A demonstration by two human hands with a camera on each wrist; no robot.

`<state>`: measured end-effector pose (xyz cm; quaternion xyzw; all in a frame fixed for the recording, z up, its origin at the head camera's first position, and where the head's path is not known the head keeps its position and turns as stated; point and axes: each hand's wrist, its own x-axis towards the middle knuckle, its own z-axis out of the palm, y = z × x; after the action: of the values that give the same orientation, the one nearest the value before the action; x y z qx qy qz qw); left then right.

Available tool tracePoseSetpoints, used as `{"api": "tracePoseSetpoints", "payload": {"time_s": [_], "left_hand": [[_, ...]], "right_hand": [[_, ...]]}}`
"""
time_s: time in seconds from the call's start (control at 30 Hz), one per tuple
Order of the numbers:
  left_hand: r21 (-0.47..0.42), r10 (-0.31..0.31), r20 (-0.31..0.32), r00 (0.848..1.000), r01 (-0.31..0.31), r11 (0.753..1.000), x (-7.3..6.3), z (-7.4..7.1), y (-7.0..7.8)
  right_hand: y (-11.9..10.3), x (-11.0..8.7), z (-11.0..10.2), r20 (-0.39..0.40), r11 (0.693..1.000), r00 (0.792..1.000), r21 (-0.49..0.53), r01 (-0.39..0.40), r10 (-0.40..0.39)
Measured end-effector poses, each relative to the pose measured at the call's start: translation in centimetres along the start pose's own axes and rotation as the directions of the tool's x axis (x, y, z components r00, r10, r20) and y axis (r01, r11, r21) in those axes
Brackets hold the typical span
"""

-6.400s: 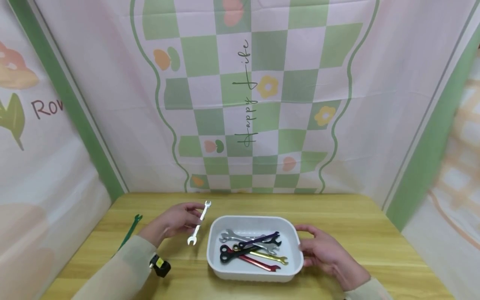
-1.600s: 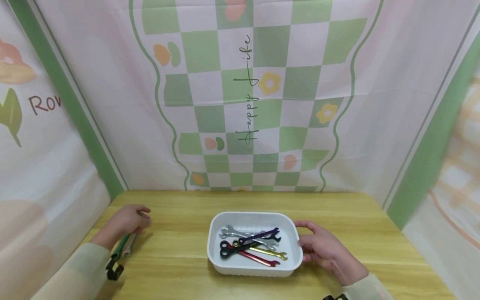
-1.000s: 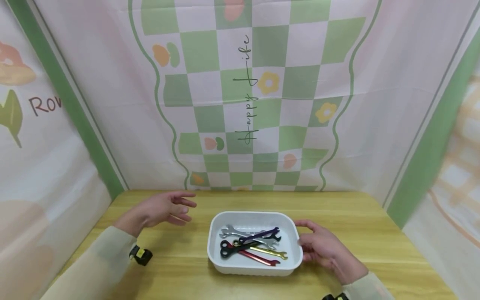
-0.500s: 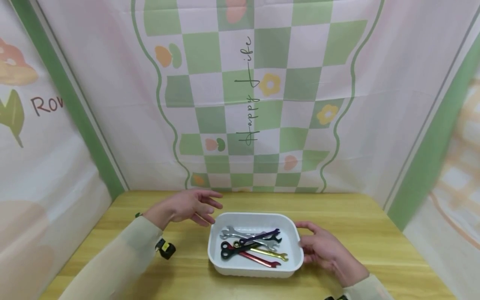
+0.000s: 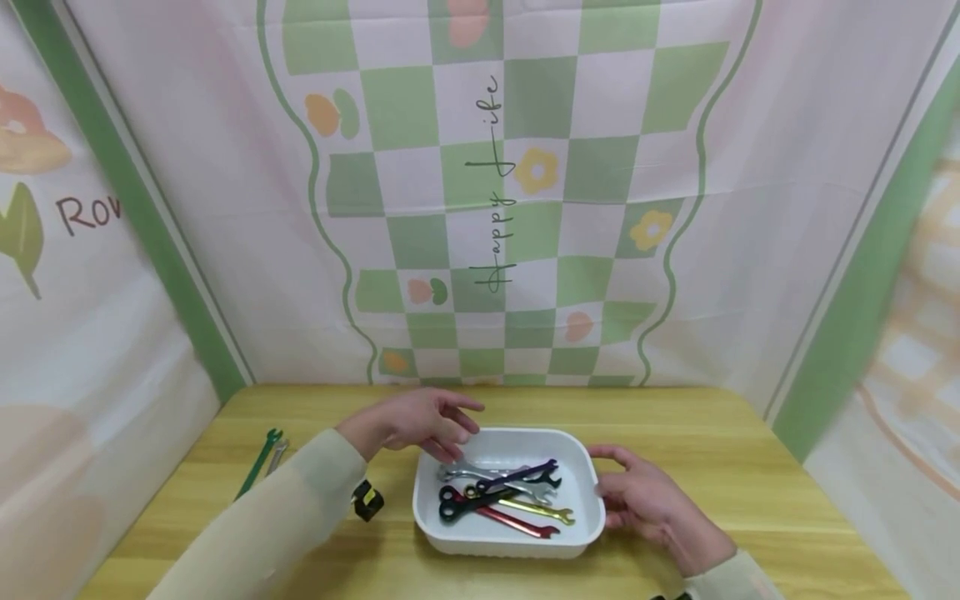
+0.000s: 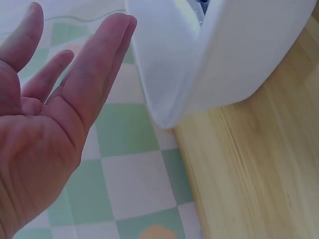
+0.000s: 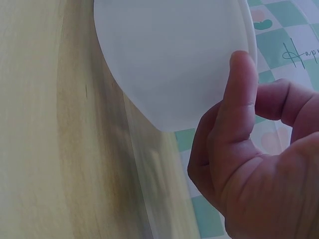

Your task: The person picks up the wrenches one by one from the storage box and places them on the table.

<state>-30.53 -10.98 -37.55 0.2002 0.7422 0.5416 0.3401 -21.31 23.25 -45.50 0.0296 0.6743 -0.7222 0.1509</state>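
Observation:
A white plastic tray (image 5: 510, 547) holds several wrenches, among them a purple wrench (image 5: 517, 477), a red wrench (image 5: 519, 525), a gold wrench (image 5: 538, 507) and a black wrench (image 5: 476, 503). Silver wrenches (image 5: 542, 492) lie crossed among them. Over the tray's back left corner hovers my left hand (image 5: 423, 419), its fingers extended and holding nothing; the left wrist view shows the bare palm (image 6: 40, 149). My right hand (image 5: 652, 504) holds the tray's right side, with bent fingers against the wall. Some wrench parts are hidden by overlap.
On the table's left side, a green wrench (image 5: 260, 463) and a silver wrench (image 5: 277, 457) lie side by side, partly behind my left sleeve (image 5: 270, 517). The wooden table (image 5: 675, 417) ends at a patterned curtain (image 5: 540, 233).
My left hand held a silver wrench earlier; that wrench now lies beside the green one at left. The emptied hand has moved right to the tray. The right hand stays put.

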Motion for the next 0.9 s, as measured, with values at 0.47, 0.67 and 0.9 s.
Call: {"api": "tracePoseSetpoints", "payload": {"time_s": [0.47,0.67,0.9], "left_hand": [[0.246,-0.036,0.085,0.996,0.014,0.969,3.8,3.1,0.3],[0.325,-0.045,0.098,0.994,0.011,0.946,4.8,4.4,0.3],[0.416,-0.056,0.068,0.996,0.023,0.909,5.9,5.5,0.3]], "right_hand": [[-0.1,-0.1,0.1,-0.006,1.0,1.0,-0.015,0.003,-0.004],[0.0,-0.2,0.1,-0.002,1.0,1.0,-0.009,0.003,-0.003],[0.1,-0.1,0.1,-0.002,1.0,1.0,-0.018,0.014,-0.014]]}}
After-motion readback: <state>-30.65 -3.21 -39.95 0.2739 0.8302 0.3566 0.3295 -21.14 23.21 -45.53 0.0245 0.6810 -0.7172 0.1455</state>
